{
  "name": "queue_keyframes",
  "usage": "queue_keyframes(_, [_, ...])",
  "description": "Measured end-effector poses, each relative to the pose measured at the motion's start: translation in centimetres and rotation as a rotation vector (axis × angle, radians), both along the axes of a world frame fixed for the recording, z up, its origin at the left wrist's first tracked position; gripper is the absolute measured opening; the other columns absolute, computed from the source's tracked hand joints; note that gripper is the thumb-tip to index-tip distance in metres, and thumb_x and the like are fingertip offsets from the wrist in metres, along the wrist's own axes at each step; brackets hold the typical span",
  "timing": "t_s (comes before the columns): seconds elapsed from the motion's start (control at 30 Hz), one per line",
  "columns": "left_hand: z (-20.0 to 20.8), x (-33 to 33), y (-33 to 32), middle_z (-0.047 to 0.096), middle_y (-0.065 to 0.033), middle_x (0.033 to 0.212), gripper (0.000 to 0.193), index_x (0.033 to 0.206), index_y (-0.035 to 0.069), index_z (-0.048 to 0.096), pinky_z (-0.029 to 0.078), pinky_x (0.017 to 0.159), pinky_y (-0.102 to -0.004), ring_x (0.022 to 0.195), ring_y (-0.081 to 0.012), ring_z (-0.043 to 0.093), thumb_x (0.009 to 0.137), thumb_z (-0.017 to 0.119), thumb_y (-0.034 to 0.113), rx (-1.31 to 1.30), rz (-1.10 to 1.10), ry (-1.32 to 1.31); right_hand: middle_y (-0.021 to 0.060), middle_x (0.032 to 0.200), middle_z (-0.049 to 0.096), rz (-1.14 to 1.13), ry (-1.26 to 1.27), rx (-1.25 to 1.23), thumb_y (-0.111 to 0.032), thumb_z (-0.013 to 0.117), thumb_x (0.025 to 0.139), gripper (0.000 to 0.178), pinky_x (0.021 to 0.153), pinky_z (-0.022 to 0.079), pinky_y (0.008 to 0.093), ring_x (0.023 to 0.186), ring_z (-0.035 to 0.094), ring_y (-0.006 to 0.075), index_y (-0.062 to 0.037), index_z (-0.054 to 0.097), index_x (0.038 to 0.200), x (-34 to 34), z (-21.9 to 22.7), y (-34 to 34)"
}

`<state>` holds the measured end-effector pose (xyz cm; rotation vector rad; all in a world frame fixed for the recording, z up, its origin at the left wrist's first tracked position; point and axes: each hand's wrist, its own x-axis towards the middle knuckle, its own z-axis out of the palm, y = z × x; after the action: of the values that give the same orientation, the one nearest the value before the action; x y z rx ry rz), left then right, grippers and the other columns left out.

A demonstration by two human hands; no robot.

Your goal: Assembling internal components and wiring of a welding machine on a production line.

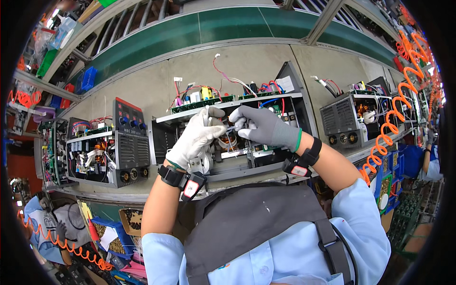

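An opened metal machine chassis (247, 171) lies on the bench in front of me, with a copper coil (229, 142) inside. Along its far side stands a green circuit board (203, 102) with several coloured wires. My left hand (197, 135), in a white glove, is over the chassis with fingers bent together in a pinch. Facing it, my right hand (266, 127) in a grey glove has its fingers curled and closed. Thin pale strands show between the fingertips, but what each hand grips is too small to make out.
A similar machine with a knobbed panel (131, 116) stands to the left, and another open machine (339, 121) to the right. An orange coiled hose (387, 126) hangs at the right. Below left are blue parts bins (114, 232); a co-worker's gloved hand (61, 230) shows beyond.
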<state>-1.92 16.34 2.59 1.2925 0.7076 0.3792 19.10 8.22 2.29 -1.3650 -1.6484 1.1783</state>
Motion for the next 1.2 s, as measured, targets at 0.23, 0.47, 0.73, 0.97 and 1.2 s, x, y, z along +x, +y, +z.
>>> queue_keyframes(0.23, [0.3, 0.8, -0.2, 0.06, -0.002, 0.09, 0.029, 0.105, -0.001, 0.055, 0.047, 0.074, -0.0214, 0.079, -0.007, 0.057, 0.081, 0.07, 0.006, 0.007, 0.054, 0.019, 0.0013, 0.071, 0.056, 0.051, 0.06, 0.038, -0.004, 0.054, 0.08, 0.016, 0.062, 0.046, 0.0234, 0.064, 0.052, 0.0068, -0.0034, 0.059, 0.095, 0.2, 1.1, 1.7])
queue_keyframes(0.47, [-0.3, 1.6, -0.9, 0.057, 0.0023, 0.076, 0.017, 0.09, 0.002, 0.057, 0.042, 0.062, -0.0197, 0.068, -0.0036, 0.049, 0.078, 0.07, 0.002, -0.009, 0.189, 0.041, 0.004, 0.071, 0.058, -0.049, 0.154, -0.063, -0.011, 0.057, 0.081, 0.014, 0.065, 0.048, 0.0272, 0.067, 0.058, 0.0114, -0.0049, 0.062, 0.092, -0.8, 3.6, 2.4])
queue_keyframes(0.73, [-0.3, 1.1, -1.1, 0.057, 0.0019, 0.075, 0.014, 0.087, 0.001, 0.058, 0.041, 0.058, -0.0199, 0.066, -0.0035, 0.049, 0.08, 0.069, 0.006, 0.115, 0.162, 0.116, 0.0094, 0.091, 0.056, 0.08, -0.795, 0.173, -0.022, 0.072, 0.076, 0.017, 0.073, 0.049, 0.0367, 0.085, 0.06, 0.0275, -0.0078, 0.067, 0.084, -0.6, 2.6, 1.2])
queue_keyframes(0.97, [0.0, 1.2, -1.5, 0.057, 0.0024, 0.08, 0.012, 0.091, 0.002, 0.059, 0.042, 0.065, -0.0195, 0.072, -0.0031, 0.051, 0.082, 0.067, 0.0, -0.004, 0.173, -0.031, 0.0113, 0.081, 0.056, 0.048, -0.27, 0.073, -0.018, 0.071, 0.076, 0.019, 0.071, 0.046, 0.0339, 0.078, 0.058, 0.0248, -0.0012, 0.064, 0.081, 0.2, 2.1, 1.7])
queue_keyframes(1.2, [-0.8, 0.1, -0.9, 0.064, -0.0055, 0.075, 0.02, 0.088, -0.001, 0.062, 0.045, 0.062, -0.0267, 0.068, -0.0101, 0.057, 0.076, 0.064, 0.015, 0.433, 0.122, 0.374, 0.0084, 0.081, 0.057, 0.007, -0.022, 0.069, -0.013, 0.067, 0.079, 0.016, 0.076, 0.045, 0.0297, 0.079, 0.057, 0.0209, 0.001, 0.063, 0.085, -2.9, 3.6, 2.0])
